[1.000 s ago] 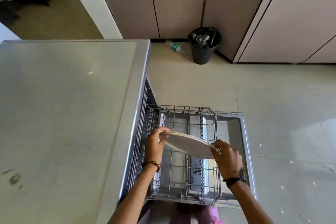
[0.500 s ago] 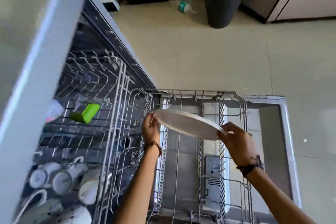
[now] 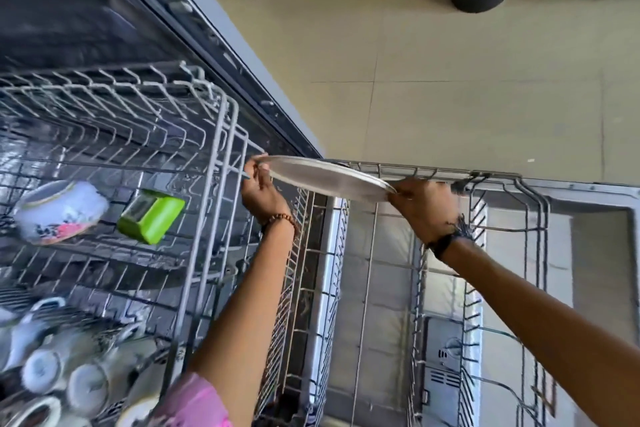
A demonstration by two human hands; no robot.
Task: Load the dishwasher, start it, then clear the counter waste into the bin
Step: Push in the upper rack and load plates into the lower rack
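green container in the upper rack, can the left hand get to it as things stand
Probably not yet: the left hand grips the plate with the right hand, and the rack's wire side stands between it and the green container.

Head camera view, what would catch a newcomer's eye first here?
First the plate, held flat by the left hand and right hand above the pulled-out, empty lower rack. Next the bright green container beside a painted bowl in the upper rack at left.
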